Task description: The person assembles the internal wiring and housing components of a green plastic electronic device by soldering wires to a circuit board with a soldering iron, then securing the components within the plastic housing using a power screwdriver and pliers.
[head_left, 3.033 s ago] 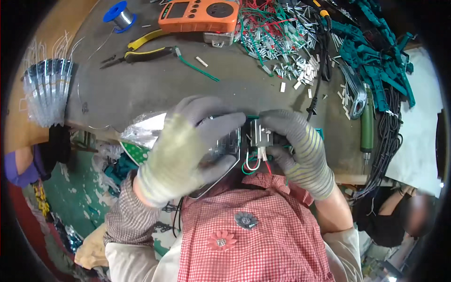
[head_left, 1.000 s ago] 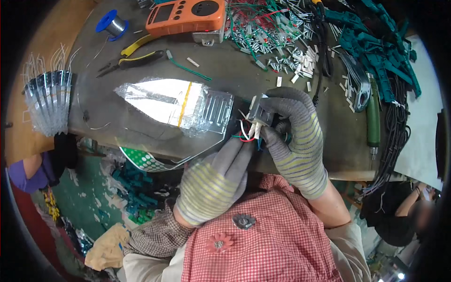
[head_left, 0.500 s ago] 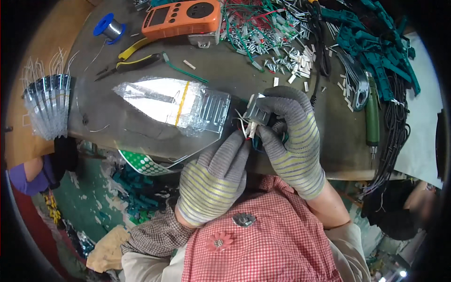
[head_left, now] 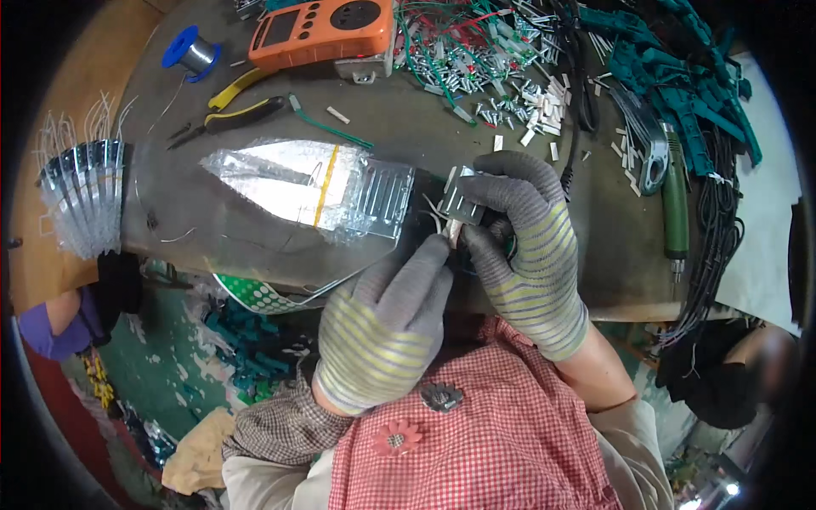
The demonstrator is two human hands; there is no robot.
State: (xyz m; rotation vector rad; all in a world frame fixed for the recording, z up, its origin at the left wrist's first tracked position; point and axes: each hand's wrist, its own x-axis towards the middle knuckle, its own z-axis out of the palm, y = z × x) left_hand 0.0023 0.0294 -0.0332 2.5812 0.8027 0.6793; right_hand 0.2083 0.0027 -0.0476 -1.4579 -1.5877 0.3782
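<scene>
Both my hands wear grey gloves with yellow stripes and meet at the table's near edge. My right hand (head_left: pixel 537 263) grips a small slotted metal plate (head_left: pixel 460 197) between thumb and fingers. Just below the plate, my left hand (head_left: pixel 378 327) pinches a small white sleeve (head_left: pixel 453 231) among thin white wires (head_left: pixel 434 212). How the wires join the plate is hidden by my fingers. To the left lies a clear-wrapped silvery piece (head_left: pixel 285 180) with a yellow band and a slotted end.
An orange meter (head_left: pixel 321 34), solder spool (head_left: pixel 193 53) and yellow-handled pliers (head_left: pixel 242 115) lie at the back left. Screws (head_left: pixel 493 110) and white sleeves (head_left: pixel 544 106) are heaped at the back. A green screwdriver (head_left: pixel 674 200), teal casings (head_left: pixel 680 93) and black cables (head_left: pixel 714 229) lie right. Wired strips (head_left: pixel 85 195) stand far left.
The metal plate has tilted in my right hand, so its slotted face shows more. My left fingertips have closed in on the white sleeve under it. The whole view has shifted slightly.
</scene>
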